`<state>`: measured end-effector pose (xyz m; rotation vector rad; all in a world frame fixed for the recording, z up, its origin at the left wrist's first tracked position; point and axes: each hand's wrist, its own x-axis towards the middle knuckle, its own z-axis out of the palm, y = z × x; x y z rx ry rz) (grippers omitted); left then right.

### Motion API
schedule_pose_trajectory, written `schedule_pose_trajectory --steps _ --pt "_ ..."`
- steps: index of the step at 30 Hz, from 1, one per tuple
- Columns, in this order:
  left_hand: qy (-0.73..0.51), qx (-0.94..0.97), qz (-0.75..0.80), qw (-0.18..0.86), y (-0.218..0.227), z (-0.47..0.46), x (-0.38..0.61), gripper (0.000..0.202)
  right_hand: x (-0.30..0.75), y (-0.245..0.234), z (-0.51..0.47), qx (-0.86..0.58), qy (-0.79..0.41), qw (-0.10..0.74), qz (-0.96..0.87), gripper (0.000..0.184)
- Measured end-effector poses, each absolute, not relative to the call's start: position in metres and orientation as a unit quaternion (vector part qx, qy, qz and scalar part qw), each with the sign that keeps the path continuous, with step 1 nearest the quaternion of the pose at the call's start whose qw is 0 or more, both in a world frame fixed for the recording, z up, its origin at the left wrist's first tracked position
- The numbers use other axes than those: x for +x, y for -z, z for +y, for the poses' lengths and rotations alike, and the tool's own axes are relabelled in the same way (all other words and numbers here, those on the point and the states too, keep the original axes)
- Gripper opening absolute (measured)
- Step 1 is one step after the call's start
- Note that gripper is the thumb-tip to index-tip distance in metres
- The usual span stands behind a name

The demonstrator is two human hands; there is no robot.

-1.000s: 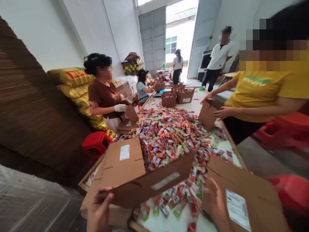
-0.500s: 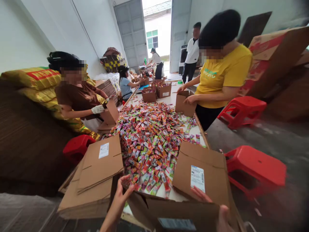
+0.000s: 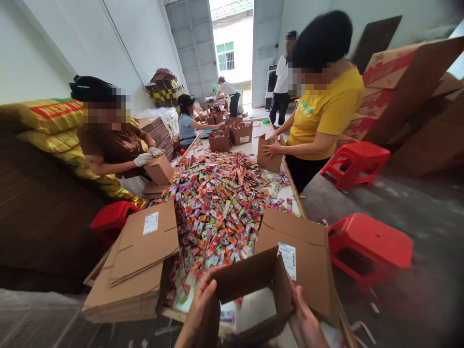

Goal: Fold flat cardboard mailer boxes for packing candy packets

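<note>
Between my hands is a brown cardboard box [image 3: 250, 278], squared into an open frame; through it I see the white tabletop and a few packets. My left hand [image 3: 201, 302] grips its left wall, thumb at the top edge. On the opposite wall, my right hand [image 3: 306, 316] presses with fingers outside and thumb up. A heap of small colourful packets [image 3: 217, 203] spreads over the table beyond the box. Flat folded cartons [image 3: 145, 246] are stacked left of it, and another labelled flat carton [image 3: 304, 232] lies to the right, partly behind the box.
Two co-workers, one in a brown shirt [image 3: 112, 150] and one in a yellow shirt [image 3: 322, 116], handle cartons across the table. Red stools [image 3: 377, 241] stand at right and left. Filled boxes [image 3: 241, 134] sit farther down the table.
The flattened carton in my hands has opened into a four-sided frame, its inside now showing. Both hands have shifted onto its side walls. The brown-shirted co-worker's box has turned.
</note>
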<state>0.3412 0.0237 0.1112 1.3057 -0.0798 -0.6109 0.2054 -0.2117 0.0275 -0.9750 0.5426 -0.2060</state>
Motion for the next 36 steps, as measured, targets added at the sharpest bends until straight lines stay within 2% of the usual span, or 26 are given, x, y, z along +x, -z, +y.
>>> schedule_pose_trajectory --steps 4,6,8,10,11,13,14,15,16,17,19,21,22,24,26,28,29,31,33,36 --pt "0.191 0.709 -0.092 0.673 -0.074 0.029 0.327 0.060 0.206 -0.010 -0.248 -0.595 -0.011 0.782 0.186 0.071" --pt "0.163 0.760 -0.123 0.617 -0.058 0.029 0.320 0.078 0.211 0.001 -0.256 -0.693 -0.049 0.701 0.164 0.081" --pt "0.156 0.792 -0.151 0.570 -0.047 0.026 0.314 0.105 0.220 0.009 -0.252 -0.764 -0.016 0.617 0.188 0.092" --pt "0.140 0.821 -0.162 0.529 -0.039 0.027 0.310 0.117 0.229 0.012 -0.242 -0.792 0.069 0.574 0.196 0.091" --pt "0.131 0.833 -0.166 0.511 -0.037 0.031 0.310 0.111 0.231 0.010 -0.238 -0.791 0.114 0.572 0.185 0.082" --pt "0.122 0.851 -0.187 0.475 -0.034 0.048 0.311 0.073 0.229 0.003 -0.234 -0.789 0.152 0.580 0.135 0.055" --pt "0.131 0.854 -0.214 0.456 -0.034 0.059 0.313 0.052 0.224 -0.002 -0.236 -0.800 0.138 0.576 0.097 0.040" --pt "0.151 0.849 -0.255 0.437 -0.035 0.072 0.315 0.040 0.218 -0.007 -0.239 -0.818 0.107 0.562 0.058 0.031" --pt "0.177 0.838 -0.299 0.420 -0.038 0.083 0.318 0.037 0.212 -0.012 -0.244 -0.836 0.070 0.543 0.020 0.026" --pt "0.208 0.821 -0.339 0.411 -0.044 0.093 0.320 0.040 0.206 -0.019 -0.249 -0.851 0.034 0.524 -0.013 0.025" --pt "0.278 0.784 -0.381 0.404 -0.062 0.105 0.327 0.063 0.201 -0.033 -0.258 -0.862 -0.010 0.506 -0.035 0.025" --pt "0.336 0.779 -0.365 0.383 -0.086 0.102 0.335 0.086 0.208 -0.050 -0.260 -0.856 -0.022 0.516 0.002 0.025" --pt "0.354 0.792 -0.343 0.361 -0.098 0.095 0.339 0.090 0.215 -0.058 -0.257 -0.855 -0.026 0.517 0.022 0.027" --pt "0.351 0.829 -0.302 0.312 -0.117 0.076 0.346 0.080 0.237 -0.074 -0.245 -0.873 -0.033 0.485 0.047 0.038" --pt "0.310 0.867 -0.279 0.275 -0.122 0.055 0.350 0.057 0.264 -0.082 -0.224 -0.916 -0.039 0.396 0.052 0.047" --pt "0.257 0.900 -0.265 0.232 -0.113 0.035 0.350 0.043 0.289 -0.079 -0.200 -0.954 -0.010 0.294 0.060 0.046" --pt "0.230 0.914 -0.261 0.211 -0.104 0.028 0.349 0.043 0.299 -0.074 -0.189 -0.964 0.024 0.261 0.050 0.040" --pt "0.203 0.925 -0.267 0.179 -0.082 0.019 0.343 0.054 0.311 -0.057 -0.171 -0.964 0.106 0.243 -0.007 0.033" --pt "0.207 0.918 -0.292 0.172 -0.063 0.016 0.337 0.067 0.312 -0.036 -0.160 -0.947 0.164 0.257 -0.099 0.041" --pt "0.224 0.906 -0.310 0.180 -0.052 0.017 0.331 0.077 0.305 -0.008 -0.156 -0.933 0.169 0.266 -0.175 0.047"
